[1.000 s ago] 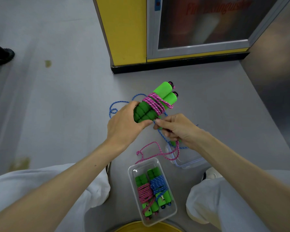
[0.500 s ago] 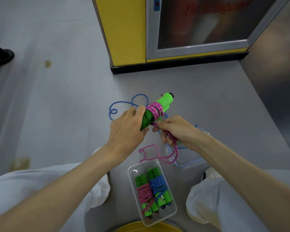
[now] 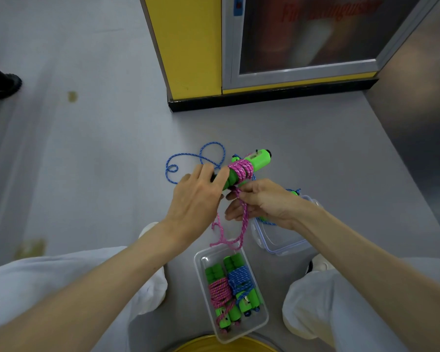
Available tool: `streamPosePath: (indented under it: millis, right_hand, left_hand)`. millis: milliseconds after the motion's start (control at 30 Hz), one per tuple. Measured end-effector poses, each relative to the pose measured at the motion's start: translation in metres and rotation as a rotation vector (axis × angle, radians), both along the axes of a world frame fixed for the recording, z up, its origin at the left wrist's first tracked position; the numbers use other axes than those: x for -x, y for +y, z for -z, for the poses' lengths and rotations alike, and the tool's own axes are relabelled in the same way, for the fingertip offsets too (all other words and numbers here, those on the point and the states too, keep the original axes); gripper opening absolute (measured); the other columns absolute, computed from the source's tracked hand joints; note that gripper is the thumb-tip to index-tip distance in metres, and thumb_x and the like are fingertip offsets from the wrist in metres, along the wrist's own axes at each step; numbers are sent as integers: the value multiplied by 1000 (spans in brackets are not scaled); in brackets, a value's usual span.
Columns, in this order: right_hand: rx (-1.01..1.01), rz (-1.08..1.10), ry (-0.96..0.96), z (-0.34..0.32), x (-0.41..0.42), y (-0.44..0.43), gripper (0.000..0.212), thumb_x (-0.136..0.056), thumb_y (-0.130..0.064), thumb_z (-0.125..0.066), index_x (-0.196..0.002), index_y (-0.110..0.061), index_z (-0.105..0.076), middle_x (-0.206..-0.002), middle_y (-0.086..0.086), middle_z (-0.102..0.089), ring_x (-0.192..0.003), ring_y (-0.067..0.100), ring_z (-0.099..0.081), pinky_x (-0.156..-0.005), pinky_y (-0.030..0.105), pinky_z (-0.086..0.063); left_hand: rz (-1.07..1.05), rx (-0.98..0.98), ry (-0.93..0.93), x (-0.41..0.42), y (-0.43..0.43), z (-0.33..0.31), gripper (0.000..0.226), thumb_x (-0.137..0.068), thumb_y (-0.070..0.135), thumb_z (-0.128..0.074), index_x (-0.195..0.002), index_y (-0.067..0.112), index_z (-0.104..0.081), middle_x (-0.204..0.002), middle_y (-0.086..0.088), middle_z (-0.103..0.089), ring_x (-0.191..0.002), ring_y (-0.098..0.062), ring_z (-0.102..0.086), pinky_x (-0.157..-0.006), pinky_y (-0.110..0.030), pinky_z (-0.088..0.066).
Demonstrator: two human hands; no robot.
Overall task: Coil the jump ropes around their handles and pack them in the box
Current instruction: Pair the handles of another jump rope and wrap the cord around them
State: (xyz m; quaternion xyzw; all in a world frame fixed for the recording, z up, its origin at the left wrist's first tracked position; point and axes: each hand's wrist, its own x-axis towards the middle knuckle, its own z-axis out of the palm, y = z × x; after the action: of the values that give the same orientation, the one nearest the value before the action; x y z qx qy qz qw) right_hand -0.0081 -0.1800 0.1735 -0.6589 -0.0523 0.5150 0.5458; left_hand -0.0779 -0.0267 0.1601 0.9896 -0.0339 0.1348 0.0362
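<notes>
My left hand (image 3: 198,199) grips the lower end of a pair of green jump-rope handles (image 3: 258,160), which has pink rope (image 3: 241,171) coiled round its middle. My right hand (image 3: 262,201) pinches the loose pink rope just below the coil, and the slack hangs down in loops. A clear plastic box (image 3: 201,257) on the floor between my knees holds two wound ropes, one pink (image 3: 220,292) and one blue (image 3: 239,276). An uncoiled blue rope (image 3: 201,158) lies on the floor behind my hands.
The clear lid (image 3: 282,246) lies on the floor under my right wrist, with a green handle end (image 3: 295,192) of the blue rope by it. A yellow cabinet (image 3: 188,47) with a glass door stands ahead. A yellow round edge (image 3: 214,344) shows at the bottom.
The handles have swung lower and turned more to the right. My right hand has carried the pink rope round below the coil, and less slack hangs down.
</notes>
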Motion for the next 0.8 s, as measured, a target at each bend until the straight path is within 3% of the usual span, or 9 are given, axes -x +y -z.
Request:
streamPosePath:
  millis: [100, 233, 333, 433, 533, 600, 700, 767, 800]
  right_hand:
    - [-59, 106, -1, 0, -1, 2, 24, -101, -3, -33, -109, 3, -55, -82, 19, -71, -77, 25, -72, -74, 32, -58]
    - [-147, 217, 5, 0, -2, 3, 28, -98, 7, -32, -101, 0, -59, -89, 19, -68, -74, 21, -71, -73, 30, -59]
    - [-152, 297, 19, -1, -2, 6, 26, -96, 8, -36, -91, -1, -59, -79, 17, -62, -50, 11, -55, -55, 23, -52]
    - [-115, 318, -8, -1, -6, 4, 22, -98, -14, -47, -77, -8, -54, -65, 10, -52, -41, 8, -30, -43, 20, -30]
    - [-39, 312, -79, 0, -8, 2, 39, -93, -41, -53, -69, -10, -52, -52, 3, -50, -37, 7, -22, -39, 19, -20]
    - [2, 363, -94, 1, -8, 3, 45, -91, -48, -53, -66, -11, -50, -47, 2, -48, -34, 7, -22, -37, 18, -18]
    - [29, 450, -69, 1, -9, 3, 41, -91, -44, -56, -66, -12, -50, -49, 4, -48, -31, 6, -23, -35, 18, -18]
    - [27, 440, -61, 0, -11, 2, 41, -92, -42, -55, -66, -11, -50, -48, 4, -49, -31, 6, -24, -35, 18, -19]
    - [18, 427, -59, 0, -11, 2, 42, -92, -42, -55, -66, -10, -50, -46, 2, -50, -31, 6, -24, -35, 18, -20]
  left_hand:
    - [9, 23, -20, 1, -2, 4, 79, -50, -7, -78, -120, 11, -47, -85, -8, -51, -72, -23, -50, -48, -27, -37]
    - [27, 55, -12, 1, -4, 5, 87, -49, -11, -71, -127, 12, -40, -90, -11, -50, -75, -25, -47, -47, -29, -40]
    - [45, 58, -6, 0, -1, 11, 92, -51, -9, -74, -131, 12, -35, -93, -13, -49, -79, -24, -40, -49, -32, -43]
    - [74, 39, -13, 1, 0, 19, 97, -53, -3, -79, -136, 11, -32, -97, -13, -48, -81, -23, -35, -54, -35, -45]
    - [88, 46, -25, 1, -1, 21, 98, -55, 0, -81, -138, 14, -30, -100, -9, -39, -83, -23, -35, -56, -34, -45]
    - [101, 88, -17, 0, -1, 20, 94, -60, 4, -82, -138, 16, -31, -102, -8, -37, -85, -24, -40, -59, -33, -46]
    - [120, 249, 68, 1, -5, 14, 84, -69, 11, -81, -141, 18, -37, -114, -15, -42, -97, -32, -48, -72, -34, -48]
    - [76, 531, 264, 0, -7, 6, 77, -79, 27, -74, -144, 27, -33, -129, -10, -28, -122, -29, -31, -99, -32, -36]
    - [30, 718, 338, -2, -8, 2, 76, -80, 36, -72, -143, 33, -30, -130, -4, -23, -127, -21, -22, -104, -28, -27]
